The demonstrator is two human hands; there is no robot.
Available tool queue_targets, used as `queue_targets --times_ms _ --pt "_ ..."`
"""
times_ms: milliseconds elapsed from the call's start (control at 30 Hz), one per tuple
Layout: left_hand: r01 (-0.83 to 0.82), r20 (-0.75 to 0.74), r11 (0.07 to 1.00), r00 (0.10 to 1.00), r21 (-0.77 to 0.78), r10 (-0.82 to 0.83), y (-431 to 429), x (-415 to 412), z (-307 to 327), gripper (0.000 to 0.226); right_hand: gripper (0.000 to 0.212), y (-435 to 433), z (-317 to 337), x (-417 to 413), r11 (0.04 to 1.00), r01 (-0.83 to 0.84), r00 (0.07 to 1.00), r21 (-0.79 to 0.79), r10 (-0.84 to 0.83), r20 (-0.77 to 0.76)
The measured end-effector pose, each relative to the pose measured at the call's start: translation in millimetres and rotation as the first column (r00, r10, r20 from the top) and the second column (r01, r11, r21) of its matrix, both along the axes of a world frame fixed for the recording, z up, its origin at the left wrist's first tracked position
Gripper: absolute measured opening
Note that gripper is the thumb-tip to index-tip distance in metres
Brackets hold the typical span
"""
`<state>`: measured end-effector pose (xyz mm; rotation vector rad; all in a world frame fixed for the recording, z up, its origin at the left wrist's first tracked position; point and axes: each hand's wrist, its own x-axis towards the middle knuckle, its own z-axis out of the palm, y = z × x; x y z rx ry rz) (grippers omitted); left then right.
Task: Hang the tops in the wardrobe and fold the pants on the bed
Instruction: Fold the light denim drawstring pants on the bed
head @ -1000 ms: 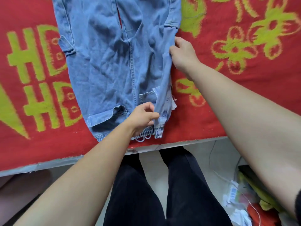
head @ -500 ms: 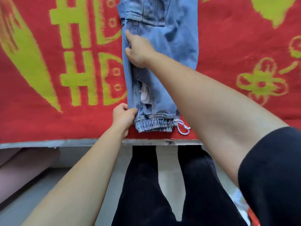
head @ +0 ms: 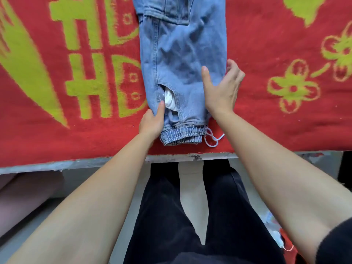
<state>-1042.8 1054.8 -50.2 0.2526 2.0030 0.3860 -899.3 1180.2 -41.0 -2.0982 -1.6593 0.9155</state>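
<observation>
Light blue jeans (head: pixel 182 54) lie folded lengthwise on the red bed blanket (head: pixel 266 111), with the elastic waistband toward me near the bed edge. A white pocket lining (head: pixel 170 101) shows through a side opening, and a white drawstring (head: pixel 211 139) trails off to the right. My left hand (head: pixel 152 122) grips the jeans' left edge just above the waistband, thumb on top of the denim. Fingers spread, my right hand (head: pixel 221 90) sits at the right edge with its thumb over the fabric.
The blanket carries yellow-green letters and flowers. The grey bed edge (head: pixel 76 164) runs across below it. My legs in black trousers (head: pixel 171 216) stand against the bed. Some clutter lies on the floor at the lower right (head: pixel 276 231).
The jeans went from spread wide to folded in half lengthwise. My right hand then left the fold's left edge, crossed to the right edge and opened. My left hand stayed near the waistband.
</observation>
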Motion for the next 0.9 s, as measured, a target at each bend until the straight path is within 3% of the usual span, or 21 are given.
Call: queue_targets --times_ms 100,167,200,300,400,533,633,767,900 --pt "-0.088 0.0 0.994 0.996 0.062 0.088 2 8 0 0.045 0.081 -31 1 16 0.916 0.125 0.972 -0.382 -0.191 -0.14" --pt "-0.112 -0.002 0.991 0.994 0.075 0.113 -2 8 -1 0.044 0.073 -50 2 24 0.807 0.013 0.968 -0.591 -0.158 -0.194" --pt "-0.098 -0.024 0.992 0.995 0.08 0.101 -4 7 0 0.046 0.068 -57 4 28 0.78 -0.045 0.974 -0.624 -0.103 -0.2" --pt "0.004 -0.113 0.995 0.994 0.097 0.007 -6 -1 13 0.058 0.053 -62 18 36 0.776 -0.111 0.975 -0.62 -0.037 -0.22" --pt "-0.044 -0.085 0.983 0.995 0.176 0.06 -4 -7 35 0.069 0.043 -60 41 36 0.785 -0.092 0.924 -0.612 -0.163 -0.347" --pt "-0.129 -0.063 0.939 0.986 0.318 0.156 4 -5 82 0.056 0.063 -61 77 28 0.862 0.052 0.825 -0.505 -0.322 -0.464" --pt "-0.133 -0.112 0.894 0.974 0.429 0.199 1 5 108 0.044 0.058 -68 98 30 0.899 0.104 0.765 -0.426 -0.346 -0.543" --pt "-0.138 -0.141 0.869 0.963 0.475 0.23 -32 30 108 0.043 0.05 -94 96 56 0.923 0.067 0.822 -0.379 -0.266 -0.503" --pt "-0.011 -0.25 0.942 0.963 0.336 0.101 -99 74 74 0.039 0.036 -154 62 108 0.922 0.006 0.912 -0.387 -0.163 -0.375"
